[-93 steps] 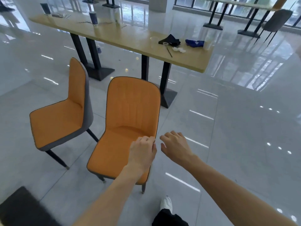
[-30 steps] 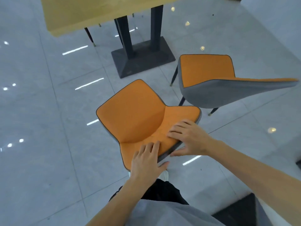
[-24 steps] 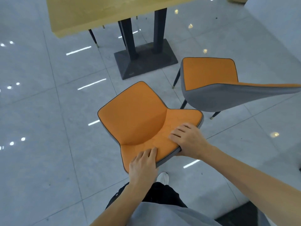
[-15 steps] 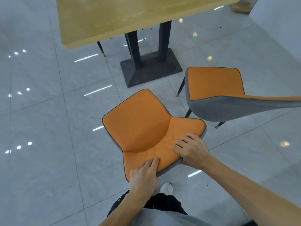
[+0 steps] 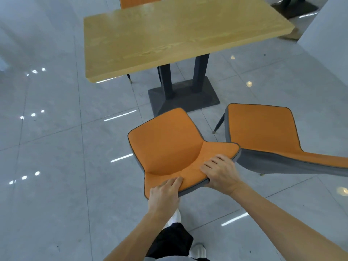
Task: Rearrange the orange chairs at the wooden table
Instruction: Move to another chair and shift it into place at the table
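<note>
gripping the top edge of the near orange chair [image 5: 165,142] with both hands, i am mid-way through shifting it toward the wooden surface [image 5: 169,34]. my left hand [image 5: 163,194] is clamped on the left part of the backrest rim, fingers curled over onto the orange face. my right hand [image 5: 220,172] is clamped on the rim further right, thumb tucked under the grey back. the hands sit a little apart on the same edge.

this chair stands on the floor just in front of me, its seat pointing toward the dark pedestal base [image 5: 183,97] under the surface, not yet tucked in. a second orange chair [image 5: 261,129] stands just beside it to the right, its grey backrest close to mine; i cannot tell whether the two touch. a third orange chair back [image 5: 140,0] shows at the far side of the surface.

i judge the step in hand to be the positioning of the near chair, with the job only partly done. the next move likely calls for a steady push or small lift forward, keeping the chair square to the surface edge, and enough sideways clearance that it does not knock its neighbour or catch a leg on the pedestal base.
</note>
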### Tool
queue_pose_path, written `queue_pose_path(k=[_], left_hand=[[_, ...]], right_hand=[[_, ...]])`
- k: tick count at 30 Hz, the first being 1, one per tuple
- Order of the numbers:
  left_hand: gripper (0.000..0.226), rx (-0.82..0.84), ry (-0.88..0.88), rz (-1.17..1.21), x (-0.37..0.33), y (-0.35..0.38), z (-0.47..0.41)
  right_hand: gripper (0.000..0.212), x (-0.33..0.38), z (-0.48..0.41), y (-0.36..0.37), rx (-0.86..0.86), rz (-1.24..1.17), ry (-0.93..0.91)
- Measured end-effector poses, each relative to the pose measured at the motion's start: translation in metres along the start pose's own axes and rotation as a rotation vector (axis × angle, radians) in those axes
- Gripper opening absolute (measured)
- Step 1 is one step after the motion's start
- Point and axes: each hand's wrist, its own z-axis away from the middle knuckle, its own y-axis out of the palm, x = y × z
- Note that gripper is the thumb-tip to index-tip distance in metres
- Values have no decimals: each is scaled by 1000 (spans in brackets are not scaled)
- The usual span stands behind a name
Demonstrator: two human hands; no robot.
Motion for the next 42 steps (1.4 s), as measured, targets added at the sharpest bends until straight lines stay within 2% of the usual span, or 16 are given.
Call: queue_pose_path(k=[10, 23, 31, 34, 37, 42], left_hand=[[49, -8, 11, -20, 27, -5, -105], [47, -91, -105, -46, 8, -3, -224], [43, -179, -49, -61, 25, 1, -227], [48, -193, -47, -60, 26, 2, -229], [43, -198, -63, -95, 23, 1, -229], [50, -119, -141, -81, 15, -6, -227]], right_hand=[[36, -71, -73, 25, -3, 4, 18], [43, -189, -147, 50, 8, -37, -86], [40, -189, -154, 68, -29, -92, -132], [40, -191, -156, 67, 4, -96, -128], [41, -191, -155, 66, 74, -101, -119], [45, -185, -157, 48, 213, -106, -76]])
